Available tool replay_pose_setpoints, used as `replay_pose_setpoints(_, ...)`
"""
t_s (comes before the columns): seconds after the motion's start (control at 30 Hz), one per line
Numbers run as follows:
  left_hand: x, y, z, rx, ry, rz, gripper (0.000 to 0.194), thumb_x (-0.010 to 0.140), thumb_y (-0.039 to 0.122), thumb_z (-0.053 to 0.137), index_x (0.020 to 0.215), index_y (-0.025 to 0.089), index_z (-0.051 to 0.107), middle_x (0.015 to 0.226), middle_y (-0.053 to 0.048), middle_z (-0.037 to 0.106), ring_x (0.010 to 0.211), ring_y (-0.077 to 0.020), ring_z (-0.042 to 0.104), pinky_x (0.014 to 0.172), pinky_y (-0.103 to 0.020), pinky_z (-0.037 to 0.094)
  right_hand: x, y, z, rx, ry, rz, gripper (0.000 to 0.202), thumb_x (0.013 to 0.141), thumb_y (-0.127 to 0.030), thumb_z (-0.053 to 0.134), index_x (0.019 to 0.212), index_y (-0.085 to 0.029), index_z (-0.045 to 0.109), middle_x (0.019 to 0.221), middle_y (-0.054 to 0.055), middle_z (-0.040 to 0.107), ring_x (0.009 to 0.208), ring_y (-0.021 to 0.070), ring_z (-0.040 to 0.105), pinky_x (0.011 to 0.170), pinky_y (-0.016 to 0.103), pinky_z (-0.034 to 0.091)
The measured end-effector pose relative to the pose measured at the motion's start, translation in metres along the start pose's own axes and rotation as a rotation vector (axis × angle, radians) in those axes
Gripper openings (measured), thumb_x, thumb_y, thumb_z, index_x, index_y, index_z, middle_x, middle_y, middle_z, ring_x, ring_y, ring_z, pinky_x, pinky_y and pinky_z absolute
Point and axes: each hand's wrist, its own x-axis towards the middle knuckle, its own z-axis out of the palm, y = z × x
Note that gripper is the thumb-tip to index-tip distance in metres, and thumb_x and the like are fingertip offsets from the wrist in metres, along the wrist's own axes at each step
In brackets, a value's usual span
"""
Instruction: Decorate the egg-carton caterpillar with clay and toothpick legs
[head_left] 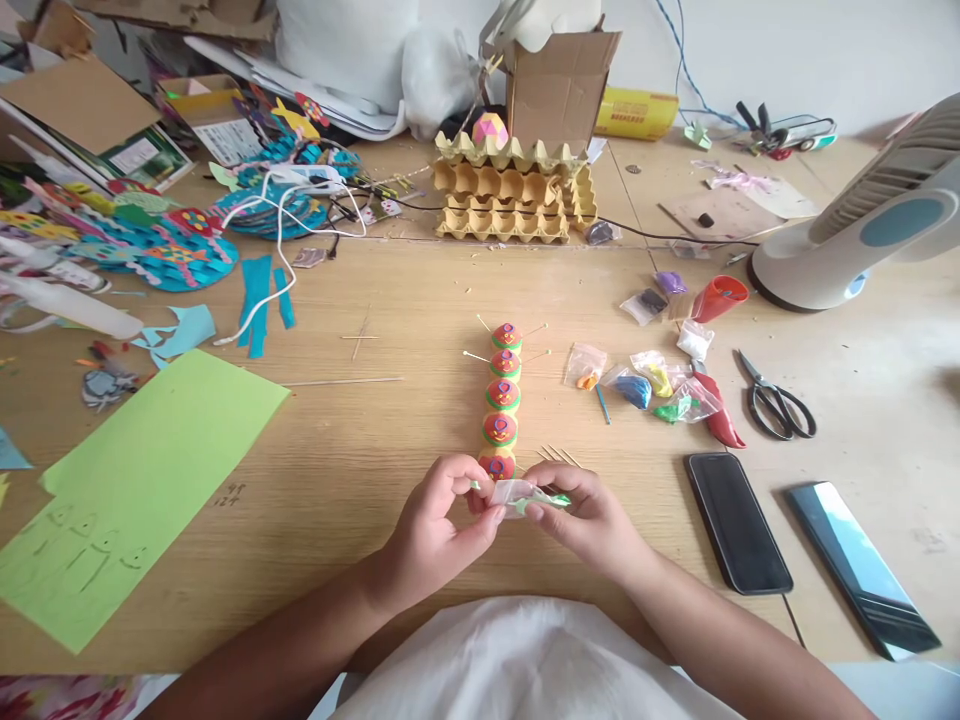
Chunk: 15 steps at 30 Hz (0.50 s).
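Observation:
Close to the table's near edge, my left hand (442, 530) and my right hand (589, 525) both pinch a small clear plastic bag (514, 492) with light green material in it. A speck of green shows at my left fingertips; I cannot tell whether it is inside the bag. Just beyond my fingers runs a row of egg-carton cups (503, 395), decorated in red, green and yellow with little faces. Thin pale-tipped sticks poke out from the two farthest cups. My hands partly hide several loose toothpicks (559, 457) beside the nearest cup.
To the right lie bags of coloured clay (634, 388), scissors (780, 400), a phone (739, 522) and a dark glossy slab (862, 568). A white fan (862, 225) stands behind them. Green paper (161, 480) lies left; egg cartons (499, 185) sit at the back.

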Motion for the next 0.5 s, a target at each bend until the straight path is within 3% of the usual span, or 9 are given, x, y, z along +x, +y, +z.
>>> replay_pose_setpoints(0.1,0.001,0.002,0.001,0.020,-0.086,0.017,0.032,0.088,0.005,0.064,0.108,0.024,0.047,0.083,0.004,0.058,0.072,-0.0092,0.059,0.069,-0.021,0.052,0.001,-0.001,0.002,-0.007,-0.023,-0.031,0.023,0.089,-0.036,0.077,0.106,-0.021,0.075,0.100,0.007,0.077,0.091,0.0193,0.071,0.081,0.030,0.053)
replay_pose_setpoints(0.27,-0.002,0.002,0.001,0.029,-0.164,0.048,0.043,0.089,0.007,0.067,0.122,0.026,0.045,0.083,0.003,0.065,0.072,-0.0104,0.063,0.071,-0.022,0.053,-0.002,-0.009,0.002,-0.030,-0.049,-0.107,0.014,0.094,-0.030,0.071,0.084,-0.020,0.073,0.079,0.004,0.074,0.073,0.0151,0.068,0.071,0.028,0.052)
replay_pose_setpoints(0.4,-0.001,-0.001,-0.004,0.068,-0.105,0.065,0.046,0.092,0.010,0.064,0.133,0.025,0.049,0.093,-0.002,0.071,0.083,-0.0133,0.065,0.079,-0.026,0.054,0.003,-0.015,-0.021,-0.152,0.114,-0.061,0.021,0.095,-0.034,0.068,0.080,-0.019,0.070,0.076,0.003,0.070,0.067,0.0145,0.062,0.063,0.027,0.047)
replay_pose_setpoints(0.5,0.004,-0.005,-0.009,0.145,-0.017,0.047,0.029,0.094,0.010,0.062,0.120,0.024,0.062,0.097,-0.004,0.070,0.086,-0.0136,0.063,0.081,-0.026,0.052,0.014,-0.012,-0.049,-0.352,0.257,0.076,0.022,0.093,-0.038,0.066,0.084,-0.018,0.069,0.072,0.003,0.067,0.063,0.0153,0.059,0.056,0.027,0.043)
